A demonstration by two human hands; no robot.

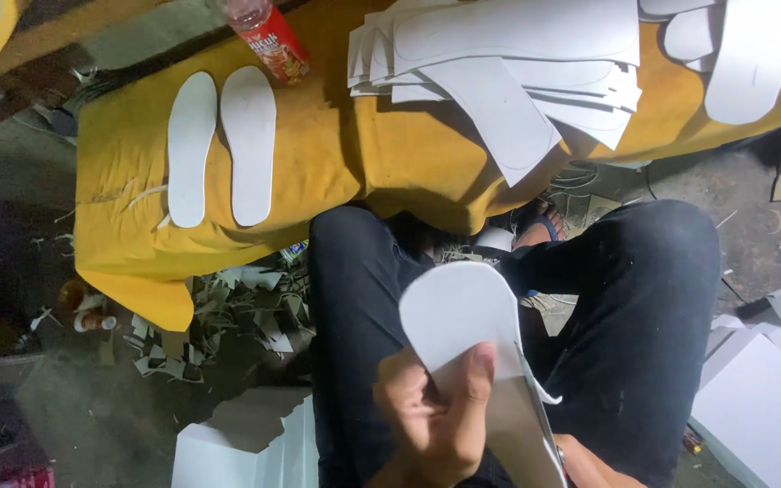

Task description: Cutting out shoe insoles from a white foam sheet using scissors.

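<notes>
My left hand (431, 416) pinching white insole-shaped sheet (463, 316), thumb pressed on its face, fingers curled behind. Sheet rises from grip, rounded end up, over my dark trousers (644, 316). My right hand (589, 465) only partly visible low beside sheet edge; can't tell its grip. Beyond grip: yellow cloth (318, 154) carrying two cut insoles (223, 145) side by side, stack of white sheets (499, 63), red-labelled bottle (268, 36). Scraps (246, 307) on floor beside left knee.

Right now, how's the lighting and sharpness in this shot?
Head view: hard light from above, the white sole cutouts nearly blown out on the yellow cloth; deep shadow under it; floor scraps dim; left hand slightly soft, close to the lens.
</notes>
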